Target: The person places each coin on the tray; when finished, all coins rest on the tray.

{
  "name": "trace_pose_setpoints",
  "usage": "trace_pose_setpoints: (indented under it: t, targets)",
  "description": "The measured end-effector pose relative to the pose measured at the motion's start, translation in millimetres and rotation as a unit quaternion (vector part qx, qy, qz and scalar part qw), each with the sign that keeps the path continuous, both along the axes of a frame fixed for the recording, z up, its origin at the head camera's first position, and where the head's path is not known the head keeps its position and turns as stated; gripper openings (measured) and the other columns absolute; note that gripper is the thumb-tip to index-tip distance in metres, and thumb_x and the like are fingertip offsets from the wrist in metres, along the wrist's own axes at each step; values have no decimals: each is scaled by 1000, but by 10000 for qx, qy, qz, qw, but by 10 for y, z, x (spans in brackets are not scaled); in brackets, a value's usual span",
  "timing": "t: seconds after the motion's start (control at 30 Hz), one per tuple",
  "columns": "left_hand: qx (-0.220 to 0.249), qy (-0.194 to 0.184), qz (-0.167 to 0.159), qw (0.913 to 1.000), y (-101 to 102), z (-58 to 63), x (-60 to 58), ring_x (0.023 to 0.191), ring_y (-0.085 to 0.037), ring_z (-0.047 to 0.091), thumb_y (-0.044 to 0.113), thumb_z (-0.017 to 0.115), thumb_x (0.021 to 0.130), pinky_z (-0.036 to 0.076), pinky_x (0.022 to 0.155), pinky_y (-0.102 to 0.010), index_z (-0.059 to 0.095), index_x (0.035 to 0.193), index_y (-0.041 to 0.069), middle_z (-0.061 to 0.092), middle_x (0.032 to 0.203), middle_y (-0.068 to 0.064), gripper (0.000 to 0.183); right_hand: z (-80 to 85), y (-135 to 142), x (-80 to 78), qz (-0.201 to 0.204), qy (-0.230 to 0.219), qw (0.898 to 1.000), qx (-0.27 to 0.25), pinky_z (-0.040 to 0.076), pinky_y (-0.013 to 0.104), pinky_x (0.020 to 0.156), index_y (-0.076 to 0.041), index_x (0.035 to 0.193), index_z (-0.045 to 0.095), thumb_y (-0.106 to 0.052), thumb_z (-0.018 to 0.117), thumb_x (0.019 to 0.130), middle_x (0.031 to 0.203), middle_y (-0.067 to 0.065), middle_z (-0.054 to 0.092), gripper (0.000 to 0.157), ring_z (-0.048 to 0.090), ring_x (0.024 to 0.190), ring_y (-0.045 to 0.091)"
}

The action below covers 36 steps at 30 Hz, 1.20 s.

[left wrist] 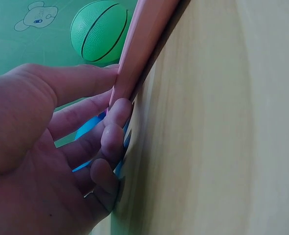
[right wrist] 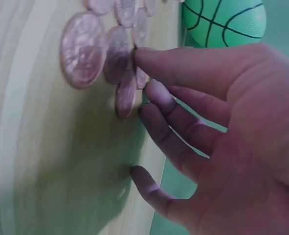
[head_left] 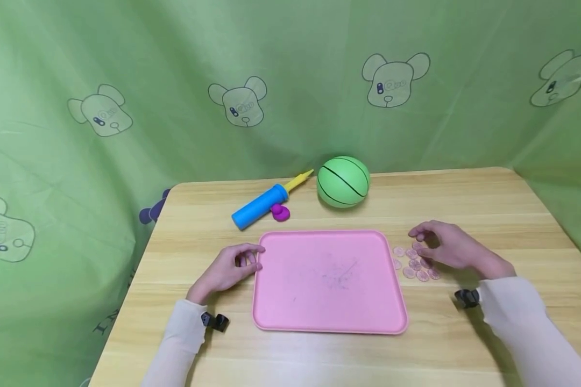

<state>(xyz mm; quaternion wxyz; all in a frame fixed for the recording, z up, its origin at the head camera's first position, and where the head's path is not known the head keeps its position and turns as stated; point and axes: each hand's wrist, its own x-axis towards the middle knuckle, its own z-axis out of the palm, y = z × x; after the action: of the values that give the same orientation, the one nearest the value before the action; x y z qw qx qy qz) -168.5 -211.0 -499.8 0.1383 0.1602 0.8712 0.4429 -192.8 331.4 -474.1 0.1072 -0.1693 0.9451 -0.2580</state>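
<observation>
My left hand (head_left: 228, 269) is at the left edge of a pink tray (head_left: 319, 312), with thumb and index fingertips touching the rim. The left wrist view has this hand (left wrist: 46, 127) beside the tray's side wall (left wrist: 143, 39), the other fingers loosely bent near the tabletop. My right hand (head_left: 447, 244) hovers low over several copper-coloured coins (head_left: 409, 272) lying flat to the right of the tray. In the right wrist view, the thumb of that hand (right wrist: 222, 117) reaches the nearer coins (right wrist: 117, 55), and the bent fingers are spread past them.
Behind the tray lie a blue hand pump (head_left: 259, 207) with a yellow nozzle and a small purple object (head_left: 281, 213). A green ball (head_left: 344, 181) with black lines stands near the table's back edge. A green curtain (head_left: 300, 64) hangs behind the wooden table (head_left: 203, 215).
</observation>
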Motion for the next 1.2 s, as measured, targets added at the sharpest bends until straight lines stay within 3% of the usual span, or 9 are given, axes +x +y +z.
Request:
trace_pose_setpoints:
  t: [0.17,0.27,0.5,0.8,0.87,1.07,1.2]
  targets:
    - [-4,3,-8,10000,-3,-5,8,82,-15,57,12,77,101,47,71,-21,73,138,9,71,100,-5,38,-17,8,-35,-32,-199,9998,38,56,35,95,1,126,72,-10,81,96,106,3,72,33,65,99,14]
    - [-10,-3,1,10000,-3,-7,12,82,-15,57,12,77,101,47,71,-21,73,139,9,71,100,-5,38,-26,17,-52,72,-171,9998,-2,54,25,88,-1,125,71,-11,82,95,102,0,68,34,61,94,9]
    - [-37,42,2,10000,7,5,3,81,-15,57,13,78,101,47,70,-21,73,139,10,71,100,-4,39,-25,11,-18,-26,-116,9999,44,51,27,87,-5,126,72,-11,83,93,101,-1,65,35,57,94,11]
    - [27,55,-4,10000,1,33,-7,82,-16,57,13,78,100,47,71,-21,73,138,9,71,99,-5,38,-3,-2,34,-126,173,9997,98,52,51,97,-7,116,79,-12,83,94,104,2,73,23,63,100,20]
    - [7,57,0,10000,0,35,-9,82,-16,57,13,78,100,47,71,-21,73,138,9,71,99,-5,38,-6,10,46,-160,225,9996,67,54,48,95,-9,115,80,-12,84,94,105,2,74,21,64,100,19]
    - [-22,82,2,10000,-1,33,-10,82,-15,57,12,78,100,46,71,-21,73,138,9,71,99,-4,38,-40,31,71,-309,280,9989,-203,57,22,81,-10,116,82,-8,83,94,102,1,81,22,68,90,5]
    - [-24,75,19,10000,-2,18,-10,82,-15,57,12,79,100,47,71,-21,74,138,9,71,99,-5,38,-31,6,85,-400,200,9979,-460,58,21,75,-9,118,83,-9,81,96,106,9,84,22,71,85,1]
